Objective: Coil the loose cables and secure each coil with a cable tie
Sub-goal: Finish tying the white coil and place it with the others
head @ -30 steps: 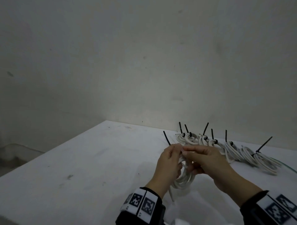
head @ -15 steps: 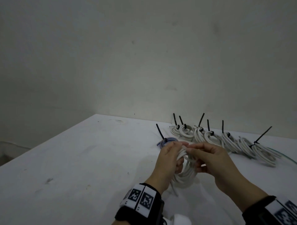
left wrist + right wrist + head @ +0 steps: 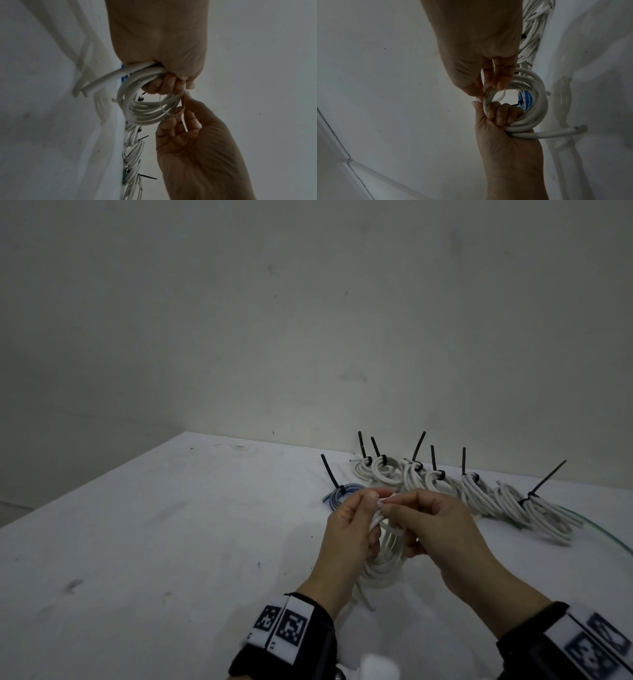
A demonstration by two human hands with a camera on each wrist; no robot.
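Observation:
My left hand (image 3: 363,515) grips a coil of white cable (image 3: 383,563) and holds it just above the white table (image 3: 171,542). In the left wrist view its fingers curl round the top of the coil (image 3: 142,112). A thin white cable tie (image 3: 182,108) loops round the coil's strands. My right hand (image 3: 394,508) pinches that tie (image 3: 503,95) between thumb and fingertips, right against the left thumb. One free cable end (image 3: 565,133) sticks out below the left hand.
Several white coils bound with black ties (image 3: 479,494) lie in a row along the back of the table, near the wall. A blue coil with a black tie (image 3: 342,491) lies just beyond my hands. A thin greenish line (image 3: 609,539) curves at the right.
Both hands stay together on the coil, sitting a little lower in view. The blue coil has come into sight beyond the left hand as the view shifted.

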